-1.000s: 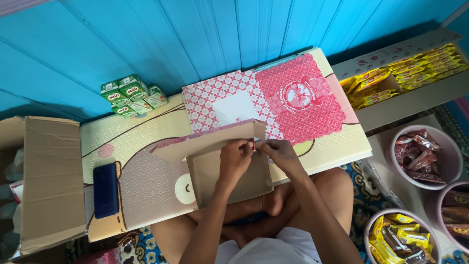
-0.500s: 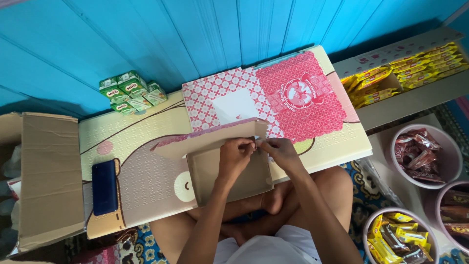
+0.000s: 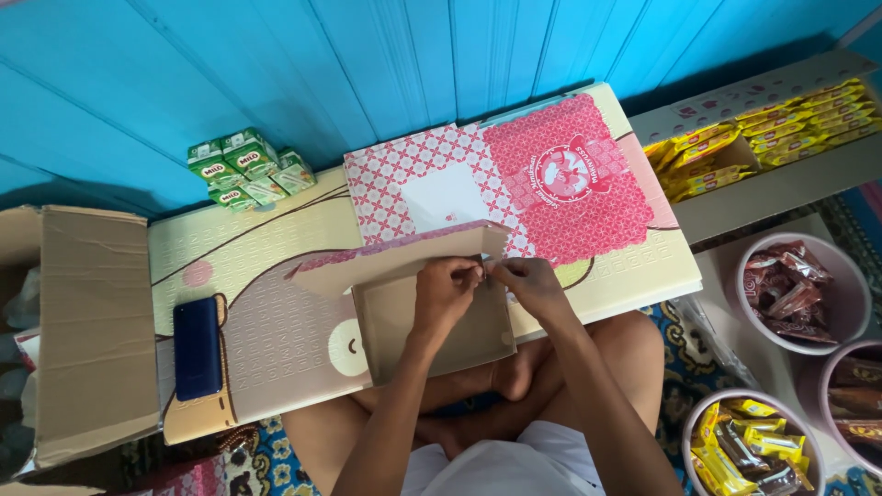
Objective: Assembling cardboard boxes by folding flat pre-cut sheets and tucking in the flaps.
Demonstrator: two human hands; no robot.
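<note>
A half-folded cardboard box (image 3: 395, 312) with a brown inside and pink patterned outside lies on the mat in front of me. My left hand (image 3: 446, 287) and my right hand (image 3: 527, 281) meet at its upper right corner, fingers pinching a small flap or tab there. Beyond the box lies a stack of flat pink-and-white patterned box blanks (image 3: 514, 174).
A dark phone (image 3: 197, 347) lies on the mat (image 3: 257, 276) at left. Green drink cartons (image 3: 246, 167) stand by the blue wall. A large brown carton (image 3: 87, 321) sits at far left. Bowls of wrapped snacks (image 3: 795, 289) and a tray of yellow packets (image 3: 763, 138) are at right.
</note>
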